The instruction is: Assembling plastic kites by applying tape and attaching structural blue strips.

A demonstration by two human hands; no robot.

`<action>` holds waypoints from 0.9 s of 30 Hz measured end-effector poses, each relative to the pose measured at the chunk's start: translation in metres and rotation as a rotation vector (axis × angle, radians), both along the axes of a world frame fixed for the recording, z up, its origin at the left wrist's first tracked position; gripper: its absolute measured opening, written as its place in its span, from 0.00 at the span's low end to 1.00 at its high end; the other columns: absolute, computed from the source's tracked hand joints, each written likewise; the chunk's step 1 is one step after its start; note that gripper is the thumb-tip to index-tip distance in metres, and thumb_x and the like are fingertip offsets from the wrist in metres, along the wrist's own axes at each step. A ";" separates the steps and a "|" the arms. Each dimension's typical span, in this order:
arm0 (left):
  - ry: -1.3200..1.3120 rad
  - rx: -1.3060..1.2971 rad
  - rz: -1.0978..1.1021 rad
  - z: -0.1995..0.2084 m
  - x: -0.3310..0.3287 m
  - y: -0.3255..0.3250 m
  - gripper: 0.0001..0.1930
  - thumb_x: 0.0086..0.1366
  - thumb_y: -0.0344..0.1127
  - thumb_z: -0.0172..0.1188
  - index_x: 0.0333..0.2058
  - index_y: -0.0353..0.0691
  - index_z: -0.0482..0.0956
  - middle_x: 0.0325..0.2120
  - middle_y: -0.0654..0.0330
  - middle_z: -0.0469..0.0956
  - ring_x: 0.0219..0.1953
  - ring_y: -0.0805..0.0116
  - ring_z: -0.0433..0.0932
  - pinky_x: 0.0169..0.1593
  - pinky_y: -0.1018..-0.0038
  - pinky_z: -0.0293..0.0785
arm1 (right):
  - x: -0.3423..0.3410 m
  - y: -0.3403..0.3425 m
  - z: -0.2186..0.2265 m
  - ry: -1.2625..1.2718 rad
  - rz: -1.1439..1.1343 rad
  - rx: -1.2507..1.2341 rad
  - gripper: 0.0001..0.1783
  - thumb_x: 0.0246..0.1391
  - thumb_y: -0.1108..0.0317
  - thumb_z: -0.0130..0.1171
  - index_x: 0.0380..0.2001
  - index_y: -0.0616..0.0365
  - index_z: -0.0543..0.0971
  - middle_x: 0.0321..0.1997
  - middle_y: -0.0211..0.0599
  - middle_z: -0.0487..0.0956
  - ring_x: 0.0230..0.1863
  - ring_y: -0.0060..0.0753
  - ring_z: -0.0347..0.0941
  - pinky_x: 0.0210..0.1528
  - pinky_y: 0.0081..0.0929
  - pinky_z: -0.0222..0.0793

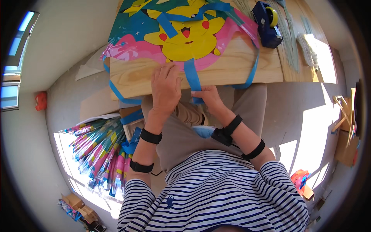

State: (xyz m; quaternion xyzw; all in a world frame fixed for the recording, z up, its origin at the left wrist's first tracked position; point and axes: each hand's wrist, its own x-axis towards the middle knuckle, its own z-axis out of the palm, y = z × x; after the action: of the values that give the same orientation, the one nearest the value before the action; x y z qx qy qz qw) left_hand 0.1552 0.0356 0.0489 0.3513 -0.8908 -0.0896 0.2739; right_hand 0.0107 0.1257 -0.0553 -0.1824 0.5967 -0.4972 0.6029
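Note:
A shiny plastic sheet [135, 50], printed with a yellow cartoon figure on pink and dark green, lies on the wooden table. Blue ribbon strips run over it and hang past both its sides. From the middle of its lower edge a blue ribbon [192, 73] comes down over the table edge toward me. My right hand [210, 98] pinches this ribbon near its lower end, thumb and fingers closed on it. Left of the ribbon, my left hand [166, 83] rests with fingers extended at the sheet's bottom edge. Its fingertips touch there, and nothing shows in its grasp.
At the table's far right stands a dark blue tape dispenser [267, 29] with a yellow core. Thin pale rods [288, 38] and a clear plastic container [308, 48] lie beyond it. Left of my legs are many folded printed plastic sheets [102, 150]. Cardboard boxes [344, 143] stand right.

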 end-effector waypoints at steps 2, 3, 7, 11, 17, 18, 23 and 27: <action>-0.011 0.154 -0.086 -0.023 0.000 0.020 0.20 0.56 0.26 0.62 0.49 0.35 0.77 0.52 0.52 0.74 0.55 0.49 0.71 0.60 0.54 0.64 | 0.002 0.001 -0.005 -0.026 -0.005 -0.014 0.06 0.48 0.72 0.67 0.27 0.66 0.84 0.25 0.31 0.80 0.27 0.20 0.72 0.30 0.23 0.67; -0.036 0.140 -0.094 -0.033 -0.001 0.026 0.20 0.56 0.27 0.62 0.50 0.34 0.77 0.54 0.51 0.74 0.57 0.50 0.70 0.62 0.54 0.62 | 0.003 0.004 -0.004 -0.047 -0.005 -0.025 0.07 0.48 0.72 0.67 0.27 0.66 0.84 0.25 0.32 0.80 0.27 0.20 0.73 0.31 0.24 0.67; -0.101 0.116 -0.107 -0.059 -0.014 0.035 0.23 0.57 0.29 0.62 0.53 0.31 0.74 0.59 0.50 0.70 0.64 0.50 0.65 0.68 0.53 0.57 | 0.003 0.012 -0.012 -0.025 -0.023 0.060 0.07 0.47 0.73 0.67 0.28 0.67 0.85 0.26 0.33 0.82 0.28 0.20 0.74 0.32 0.24 0.68; -0.102 0.125 -0.097 -0.065 -0.020 0.033 0.25 0.58 0.30 0.62 0.55 0.30 0.73 0.61 0.49 0.68 0.65 0.50 0.64 0.68 0.52 0.56 | 0.007 0.020 -0.018 0.020 -0.016 0.067 0.06 0.47 0.73 0.66 0.28 0.67 0.85 0.26 0.33 0.82 0.28 0.19 0.74 0.32 0.24 0.69; -0.115 0.158 -0.083 -0.072 -0.020 0.034 0.26 0.57 0.28 0.63 0.56 0.31 0.72 0.61 0.49 0.68 0.66 0.49 0.63 0.69 0.52 0.56 | 0.016 0.024 -0.008 0.005 -0.003 0.072 0.06 0.49 0.77 0.62 0.30 0.69 0.83 0.30 0.34 0.82 0.30 0.21 0.75 0.34 0.21 0.69; -0.119 0.155 -0.086 -0.072 -0.020 0.034 0.26 0.58 0.29 0.63 0.56 0.31 0.72 0.61 0.49 0.68 0.66 0.49 0.63 0.68 0.52 0.56 | 0.016 0.025 -0.007 -0.005 -0.007 0.072 0.06 0.49 0.77 0.62 0.30 0.69 0.83 0.30 0.34 0.82 0.30 0.21 0.75 0.34 0.21 0.69; -0.128 0.144 -0.088 -0.072 -0.020 0.034 0.26 0.57 0.32 0.64 0.55 0.31 0.72 0.61 0.49 0.68 0.65 0.50 0.63 0.68 0.52 0.56 | 0.018 0.026 -0.009 -0.031 -0.013 0.068 0.06 0.49 0.77 0.62 0.30 0.70 0.83 0.30 0.35 0.82 0.31 0.21 0.75 0.34 0.21 0.69; -0.127 0.143 -0.089 -0.073 -0.020 0.035 0.27 0.56 0.32 0.65 0.55 0.31 0.72 0.60 0.49 0.69 0.66 0.50 0.63 0.68 0.52 0.56 | 0.018 0.028 -0.010 -0.027 -0.004 0.067 0.06 0.49 0.77 0.62 0.31 0.70 0.83 0.31 0.36 0.82 0.31 0.22 0.76 0.35 0.21 0.70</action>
State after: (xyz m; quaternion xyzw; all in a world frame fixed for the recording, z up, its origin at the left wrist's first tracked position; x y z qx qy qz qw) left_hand 0.1350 0.0706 -0.0238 0.3351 -0.9124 -0.1427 0.1867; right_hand 0.0289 0.1533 -0.0652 -0.1541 0.6055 -0.4805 0.6154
